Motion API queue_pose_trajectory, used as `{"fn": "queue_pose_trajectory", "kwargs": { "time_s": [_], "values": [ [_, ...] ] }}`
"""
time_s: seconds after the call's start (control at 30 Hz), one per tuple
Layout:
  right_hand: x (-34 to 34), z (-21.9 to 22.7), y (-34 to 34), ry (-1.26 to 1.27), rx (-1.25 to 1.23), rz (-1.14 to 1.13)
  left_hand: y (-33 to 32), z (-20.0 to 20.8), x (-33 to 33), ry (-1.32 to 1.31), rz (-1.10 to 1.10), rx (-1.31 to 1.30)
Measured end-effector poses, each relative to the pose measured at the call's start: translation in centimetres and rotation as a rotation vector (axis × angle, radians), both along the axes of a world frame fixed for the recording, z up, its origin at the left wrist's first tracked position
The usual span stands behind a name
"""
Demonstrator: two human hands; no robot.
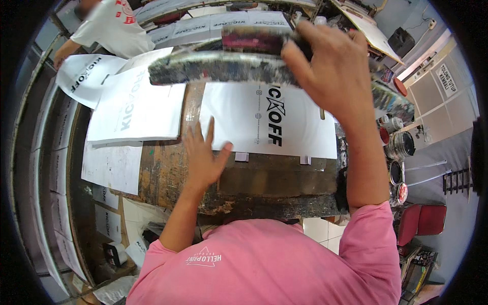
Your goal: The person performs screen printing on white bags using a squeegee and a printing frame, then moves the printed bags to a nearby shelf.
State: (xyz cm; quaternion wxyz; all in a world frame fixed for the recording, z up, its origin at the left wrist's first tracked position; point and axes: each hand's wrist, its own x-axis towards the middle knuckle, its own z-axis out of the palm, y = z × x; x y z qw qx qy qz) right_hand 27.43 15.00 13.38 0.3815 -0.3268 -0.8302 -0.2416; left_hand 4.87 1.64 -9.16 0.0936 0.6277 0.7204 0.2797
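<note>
A flat white bag point(305, 119) with black lettering and a handle slot lies on the stained wooden table point(162, 170). My left hand point(204, 157) is open, fingers spread over the bag's left edge; whether it touches is unclear. Above the bag's far side, a paint-crusted screen frame point(218, 69) is tilted up. My right hand point(333, 68) is closed round the end of a dark, pink-smeared squeegee point(249, 39) at the frame's near bar. Its fingertips are partly hidden and slightly blurred. Left of my left hand sits a stack of white bags point(157, 109).
At the far left, another person point(109, 30) holds a printed white bag point(86, 79). Small paper tabs point(241, 157) line the bag's near edge. Paint cans point(399, 145) crowd the table's right side. A rack point(38, 147) stands left, and a red chair point(422, 223) at right.
</note>
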Motion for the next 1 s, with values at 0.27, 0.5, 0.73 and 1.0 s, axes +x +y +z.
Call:
{"fn": "queue_pose_trajectory", "kwargs": {
  "time_s": [0.27, 0.5, 0.73, 1.0],
  "values": [
    [-2.4, 7.5, 1.2, 0.066, -0.538, -0.162, -1.1, -5.2, 2.2, 0.384, 0.013, -0.229],
    [-0.7, 6.9, 6.0, 0.008, -0.482, -0.05, 4.1, 1.1, 2.8, -0.056, -0.024, 0.272],
    [0.7, 4.8, 7.2, 0.021, -0.266, 0.043, 3.2, 3.6, -0.3, -0.645, 0.308, 0.405],
    [0.0, 4.7, 4.4, -0.058, -0.276, -0.072, -6.0, 4.8, -19.6, -0.516, 0.496, 0.364]
  ]
}}
